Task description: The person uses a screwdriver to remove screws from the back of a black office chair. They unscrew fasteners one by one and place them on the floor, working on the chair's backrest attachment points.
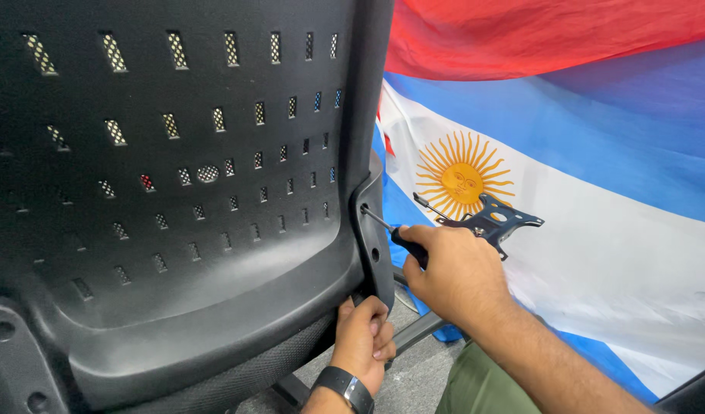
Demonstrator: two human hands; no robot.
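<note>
A black plastic chair back [176, 192] with rows of small slots fills the left of the head view. My right hand [452, 272] grips a black-handled screwdriver [398, 236]. Its metal tip sits at a screw hole on the chair's right side bracket [375, 230]. My left hand [361, 337], with a dark watch on the wrist, holds the lower edge of the chair back just below that bracket. A black metal chair mechanism plate [496, 218] shows behind my right hand.
A light blue and white cloth with a yellow sun [460, 175] hangs across the right side, with red cloth [521, 34] above it. Grey floor [414, 368] shows below my hands. My green trouser leg [483, 383] is at the bottom.
</note>
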